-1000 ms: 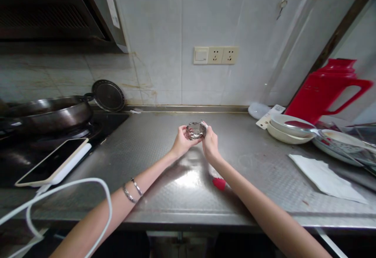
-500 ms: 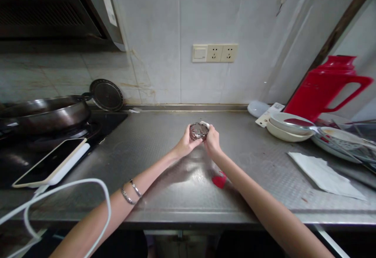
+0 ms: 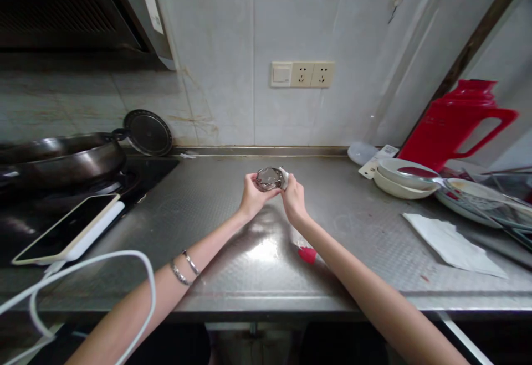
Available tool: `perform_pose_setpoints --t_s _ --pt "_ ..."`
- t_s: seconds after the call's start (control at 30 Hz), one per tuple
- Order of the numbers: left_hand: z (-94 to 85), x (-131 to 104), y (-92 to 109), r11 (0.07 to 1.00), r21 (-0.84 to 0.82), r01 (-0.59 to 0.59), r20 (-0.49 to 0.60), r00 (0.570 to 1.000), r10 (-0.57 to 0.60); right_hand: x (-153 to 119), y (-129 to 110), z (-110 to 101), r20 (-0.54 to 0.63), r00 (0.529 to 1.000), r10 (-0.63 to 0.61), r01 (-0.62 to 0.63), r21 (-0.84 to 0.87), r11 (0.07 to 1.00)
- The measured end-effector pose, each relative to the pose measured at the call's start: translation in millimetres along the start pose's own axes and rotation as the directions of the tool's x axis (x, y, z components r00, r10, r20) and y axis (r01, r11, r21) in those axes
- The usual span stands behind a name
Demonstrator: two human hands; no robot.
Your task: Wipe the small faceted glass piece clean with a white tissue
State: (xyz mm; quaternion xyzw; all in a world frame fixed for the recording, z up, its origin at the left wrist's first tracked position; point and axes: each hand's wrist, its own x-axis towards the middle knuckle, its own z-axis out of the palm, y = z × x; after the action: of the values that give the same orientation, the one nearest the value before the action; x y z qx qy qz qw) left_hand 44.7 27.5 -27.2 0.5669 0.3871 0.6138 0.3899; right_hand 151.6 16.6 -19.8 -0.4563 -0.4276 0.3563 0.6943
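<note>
A small round see-through glass [image 3: 269, 179], grey-brown with a wavy edge, is held up over the metal counter. My left hand [image 3: 253, 196] grips it from the left, fingers behind and thumb along its near side. On the other side, my right hand [image 3: 293, 199] pinches a white wad of tissue or cloth [image 3: 284, 177] against the rim. Whether those fingers also bear on the glass itself is hidden. A red shiny piece [image 3: 307, 254] lies on the counter beside my right forearm.
On the left are a steel pan [image 3: 70, 157] on the stove, a round dark lid [image 3: 148, 132], and a phone [image 3: 68, 226] with a white cable. To the right stand white bowls [image 3: 394, 188], a red thermos [image 3: 453, 127], stacked dishes and a folded paper towel [image 3: 453, 246].
Both hands have shifted slightly left with the glass, which is tilted differently. More of the white wad shows at its right rim. The camera view has moved a little.
</note>
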Motion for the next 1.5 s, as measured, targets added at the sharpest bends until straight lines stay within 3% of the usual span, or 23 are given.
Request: perform_pose_setpoints --t_s 0.1,0.27,0.37,0.5,0.7,0.9,1.0,1.1,1.2,1.33,1.5 --pt "-0.7 -0.6 -4.3 0.998 0.052 0.016 0.028 0.999 -0.017 -3.4 -0.5 1.7 0.011 1.0 0.0 0.0 -0.026 1.0" --pt "3.0 -7.1 -7.6 0.989 -0.105 0.103 0.293 0.954 -0.068 7.3 7.9 -4.8 -0.018 0.999 0.05 -0.05 -0.015 0.999" --pt "5.5 -9.7 -6.6 0.969 -0.173 0.179 0.376 0.921 -0.103 17.6 12.6 -11.9 -0.052 0.996 0.071 -0.075 -0.094 0.993" --pt "5.0 -7.7 -6.8 0.985 -0.13 0.115 0.339 0.939 -0.065 24.7 14.3 -16.5 -0.065 0.995 0.078 -0.085 -0.116 0.99" --pt "-2.0 -3.6 -9.4 0.996 0.08 -0.043 0.269 0.963 0.02 14.6 5.7 -9.4 -0.091 0.991 0.097 -0.105 -0.082 0.991" --pt "-2.2 -1.6 -6.3 0.99 0.133 -0.055 0.057 0.997 0.048 -6.3 -6.4 0.6 -0.061 0.998 0.033 -0.04 -0.113 0.993" --pt "-0.3 -2.6 -4.0 1.0 0.019 0.007 0.099 0.995 -0.009 -6.3 -5.1 1.2 -0.056 0.998 0.033 -0.038 -0.098 0.994" --pt "2.4 -6.2 0.8 0.988 -0.136 0.069 0.264 0.964 -0.03 2.1 -0.9 -3.1 -0.077 0.995 0.065 -0.07 -0.065 0.995" --pt "4.0 -9.1 3.6 0.975 -0.19 0.114 0.398 0.917 -0.029 10.6 1.0 -8.7 -0.107 0.99 0.087 -0.095 -0.07 0.993" --pt "1.8 -6.5 -0.2 0.987 -0.117 0.111 0.354 0.933 -0.063 11.6 -1.5 -11.1 -0.091 0.992 0.09 -0.098 -0.089 0.991" --pt "-4.6 1.0 -2.2 0.998 0.033 -0.048 0.247 0.968 0.038 3.0 -7.0 -8.0 -0.053 0.998 0.043 -0.051 -0.162 0.986"
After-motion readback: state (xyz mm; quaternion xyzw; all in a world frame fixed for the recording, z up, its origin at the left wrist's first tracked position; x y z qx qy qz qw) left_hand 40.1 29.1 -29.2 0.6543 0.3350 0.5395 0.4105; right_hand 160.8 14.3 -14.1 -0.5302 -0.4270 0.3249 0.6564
